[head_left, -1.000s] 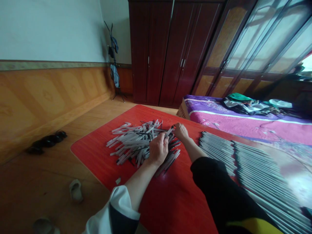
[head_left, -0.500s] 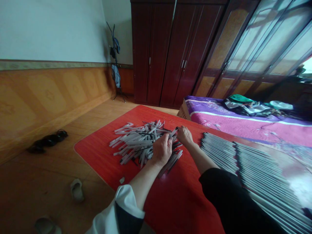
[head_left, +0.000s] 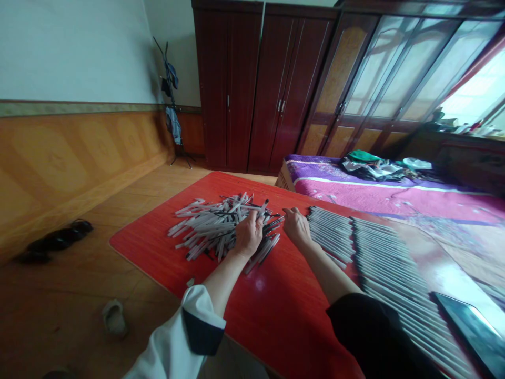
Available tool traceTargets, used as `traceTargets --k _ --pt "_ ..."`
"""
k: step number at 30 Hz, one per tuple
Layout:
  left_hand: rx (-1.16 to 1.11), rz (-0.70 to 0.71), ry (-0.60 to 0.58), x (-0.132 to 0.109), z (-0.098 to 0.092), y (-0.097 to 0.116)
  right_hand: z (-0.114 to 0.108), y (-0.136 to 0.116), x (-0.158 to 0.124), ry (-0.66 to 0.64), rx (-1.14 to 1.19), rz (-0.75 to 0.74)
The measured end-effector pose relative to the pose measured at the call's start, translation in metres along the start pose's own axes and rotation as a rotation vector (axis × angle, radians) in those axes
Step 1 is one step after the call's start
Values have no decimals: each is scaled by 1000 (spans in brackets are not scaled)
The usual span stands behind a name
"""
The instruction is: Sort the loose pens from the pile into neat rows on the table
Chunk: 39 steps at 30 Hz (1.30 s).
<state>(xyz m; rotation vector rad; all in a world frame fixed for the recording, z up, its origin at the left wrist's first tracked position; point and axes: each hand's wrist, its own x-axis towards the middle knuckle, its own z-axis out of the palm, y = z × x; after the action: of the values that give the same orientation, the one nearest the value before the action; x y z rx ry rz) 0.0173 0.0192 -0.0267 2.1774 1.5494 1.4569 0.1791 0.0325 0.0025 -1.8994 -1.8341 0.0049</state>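
Note:
My left hand [head_left: 248, 234] is closed around a thin pale stick [head_left: 262, 209] with a dark tip, which points up and to the right. Under and behind that hand lies a loose heap of similar sticks [head_left: 213, 226], whitish and tube-like, some with black ends, pointing in many directions. My right hand [head_left: 298, 227] is just right of the held stick, apart from it, with its fingers partly stretched toward the left. I make out nothing in it. Close to its right side, sticks lie in a neat row [head_left: 331, 234], with a longer row [head_left: 394, 268] beyond.
Everything lies on a red table [head_left: 284, 310] with rounded corners. A dark flat device [head_left: 469, 326] rests at the right. Behind stand a bed [head_left: 339, 192] with a pink and purple cover, a dark red wardrobe [head_left: 240, 89] and a coat stand [head_left: 171, 100]. A slipper [head_left: 114, 317] is on the floor.
My right hand has come away from the tip of the stick in my left hand, leaving a gap. The view has turned right, bringing the dark device into sight.

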Motion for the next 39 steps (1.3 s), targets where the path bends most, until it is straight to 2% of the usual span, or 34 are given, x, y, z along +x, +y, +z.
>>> traceTargets --k 2,5,6,8,10,13,18,24,31,39 --pt "-10 -19 2 0 -1 0 -8 1 -4 46 320 135" --pt "-75 -70 5 1 -2 1 -15 -2 -27 19 932 280" --pt "-115 -86 7 1 -3 2 -16 -3 -39 -5 1085 289" --pt "-207 -110 16 2 -3 3 -15 -6 -64 -71 1232 321" --pt "-294 -122 23 3 -4 4 -11 -7 -84 -121 1282 369" --pt "-421 -134 9 5 -5 6 -5 -9 -99 -103 1322 413" --pt "-664 -195 -76 7 -5 11 2 -11 -98 -132 1449 406" --pt "-917 -319 -182 8 -4 17 7 -7 -96 -213 1460 353" --pt "-1040 -367 -249 5 -2 20 8 -3 -95 -242 1409 327" --pt "-1043 -365 -289 2 -1 22 9 -4 -95 -274 1392 285"
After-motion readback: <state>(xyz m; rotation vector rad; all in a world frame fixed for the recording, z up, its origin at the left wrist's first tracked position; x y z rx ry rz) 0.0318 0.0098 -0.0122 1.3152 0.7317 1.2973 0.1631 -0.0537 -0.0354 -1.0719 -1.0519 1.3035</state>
